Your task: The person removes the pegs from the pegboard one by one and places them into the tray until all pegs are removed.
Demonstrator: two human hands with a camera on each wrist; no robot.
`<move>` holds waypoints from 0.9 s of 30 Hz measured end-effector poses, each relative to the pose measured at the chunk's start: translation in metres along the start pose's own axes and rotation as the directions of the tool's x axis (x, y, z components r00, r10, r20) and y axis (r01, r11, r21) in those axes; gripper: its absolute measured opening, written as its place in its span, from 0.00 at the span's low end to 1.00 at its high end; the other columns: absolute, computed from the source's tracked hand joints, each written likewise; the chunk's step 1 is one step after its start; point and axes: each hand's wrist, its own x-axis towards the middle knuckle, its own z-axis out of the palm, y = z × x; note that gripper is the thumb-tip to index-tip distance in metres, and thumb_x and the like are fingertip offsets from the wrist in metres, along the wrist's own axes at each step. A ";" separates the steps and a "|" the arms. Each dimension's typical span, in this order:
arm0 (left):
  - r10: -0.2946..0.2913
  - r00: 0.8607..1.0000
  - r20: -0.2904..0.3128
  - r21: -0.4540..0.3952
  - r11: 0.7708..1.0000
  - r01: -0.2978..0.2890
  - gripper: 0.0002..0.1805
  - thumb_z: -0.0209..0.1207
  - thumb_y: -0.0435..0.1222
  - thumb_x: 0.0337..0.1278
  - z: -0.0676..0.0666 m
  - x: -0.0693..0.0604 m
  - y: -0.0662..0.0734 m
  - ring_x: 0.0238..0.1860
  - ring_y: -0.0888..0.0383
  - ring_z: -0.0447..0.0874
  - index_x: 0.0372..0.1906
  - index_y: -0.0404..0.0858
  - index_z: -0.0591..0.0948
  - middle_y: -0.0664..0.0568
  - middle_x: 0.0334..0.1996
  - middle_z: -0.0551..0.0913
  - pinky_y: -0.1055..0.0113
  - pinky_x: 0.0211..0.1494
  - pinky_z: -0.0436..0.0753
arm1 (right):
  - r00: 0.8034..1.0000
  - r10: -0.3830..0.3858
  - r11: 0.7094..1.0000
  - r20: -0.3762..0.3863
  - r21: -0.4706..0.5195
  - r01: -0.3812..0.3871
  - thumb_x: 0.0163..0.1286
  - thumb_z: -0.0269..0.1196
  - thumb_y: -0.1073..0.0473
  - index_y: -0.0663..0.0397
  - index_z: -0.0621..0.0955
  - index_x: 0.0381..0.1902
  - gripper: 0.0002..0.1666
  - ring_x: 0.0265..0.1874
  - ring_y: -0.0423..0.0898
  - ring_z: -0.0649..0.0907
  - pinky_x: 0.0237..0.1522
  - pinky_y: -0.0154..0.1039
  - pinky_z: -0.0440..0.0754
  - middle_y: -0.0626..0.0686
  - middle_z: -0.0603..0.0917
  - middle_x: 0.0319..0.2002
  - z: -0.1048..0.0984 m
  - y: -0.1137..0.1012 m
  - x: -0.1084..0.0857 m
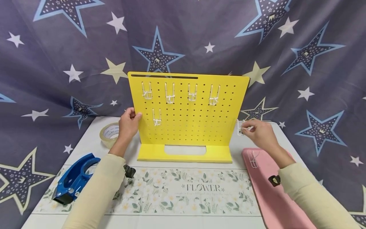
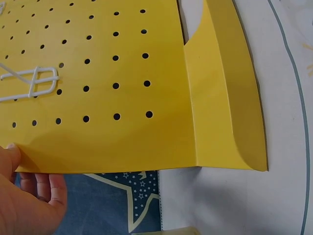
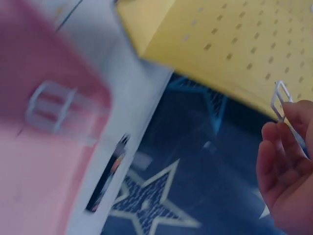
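A yellow pegboard (image 1: 188, 111) stands upright on its folded foot. White wire hooks hang on it: several along the top row, and one hook (image 1: 156, 117) lower at the left. My left hand (image 1: 129, 124) grips the board's left edge, thumb on the front face and fingers behind, as the left wrist view also shows. To the right of the board, my right hand (image 1: 261, 133) pinches a white wire hook (image 3: 279, 100) between thumb and fingers, apart from the board. Another white wire hook (image 1: 253, 159) lies on the pink tray (image 1: 274, 187) below that hand.
A roll of clear tape (image 1: 110, 135) sits behind my left forearm. The blue tape dispenser (image 1: 75, 178) lies at the left front. A floral runner (image 1: 183, 190) spans the table before the board. Near the tray lies a dark pen (image 3: 107, 174). A starry curtain (image 1: 183, 41) hangs behind.
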 end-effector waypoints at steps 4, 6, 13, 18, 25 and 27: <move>-0.015 1.000 0.013 -0.002 1.000 0.015 0.15 0.56 0.42 0.74 -0.001 0.001 0.000 0.51 0.49 0.78 0.57 0.39 0.76 0.42 0.51 0.81 0.59 0.55 0.77 | 0.999 0.004 1.000 0.035 -0.031 -0.003 0.61 0.71 0.63 0.50 0.89 0.33 0.03 0.27 0.49 0.87 0.33 0.44 0.82 0.53 0.91 0.34 -0.008 0.026 -0.009; -0.024 1.000 0.015 0.001 1.000 0.024 0.15 0.56 0.42 0.74 -0.001 0.000 0.000 0.51 0.49 0.78 0.57 0.39 0.76 0.42 0.52 0.81 0.59 0.55 0.77 | 0.999 -0.002 0.999 0.047 -0.042 0.004 0.61 0.71 0.63 0.50 0.89 0.33 0.03 0.27 0.48 0.88 0.33 0.44 0.82 0.53 0.91 0.33 -0.012 0.038 -0.015; -0.008 1.000 0.014 0.000 1.000 0.008 0.15 0.56 0.42 0.74 0.000 0.001 0.001 0.51 0.48 0.78 0.57 0.39 0.76 0.42 0.51 0.81 0.58 0.55 0.77 | 0.990 0.031 0.998 0.139 -0.065 -0.022 0.64 0.70 0.58 0.49 0.89 0.34 0.02 0.25 0.39 0.86 0.33 0.41 0.80 0.50 0.90 0.29 -0.023 0.077 -0.035; -0.016 1.000 0.012 0.003 1.000 0.016 0.14 0.57 0.41 0.74 0.001 0.002 0.000 0.51 0.48 0.79 0.57 0.39 0.76 0.42 0.51 0.81 0.59 0.55 0.77 | 0.969 0.065 0.997 0.238 -0.059 -0.052 0.65 0.70 0.55 0.46 0.89 0.34 0.03 0.25 0.35 0.84 0.35 0.40 0.80 0.47 0.90 0.28 -0.019 0.099 -0.054; -0.012 1.000 0.006 0.007 1.000 0.011 0.15 0.57 0.41 0.74 0.000 0.002 0.001 0.50 0.50 0.79 0.57 0.39 0.76 0.43 0.50 0.81 0.60 0.54 0.77 | 0.933 0.118 0.993 0.339 -0.049 -0.107 0.63 0.71 0.55 0.46 0.88 0.33 0.02 0.26 0.35 0.82 0.30 0.36 0.77 0.44 0.88 0.26 -0.005 0.115 -0.076; -0.013 1.000 0.005 0.007 1.000 0.013 0.15 0.57 0.41 0.74 0.000 0.001 0.002 0.50 0.50 0.78 0.57 0.39 0.76 0.43 0.50 0.81 0.61 0.54 0.77 | 0.928 0.112 0.994 0.355 -0.050 -0.101 0.63 0.71 0.56 0.47 0.88 0.33 0.02 0.26 0.36 0.82 0.30 0.37 0.77 0.44 0.88 0.26 0.000 0.118 -0.079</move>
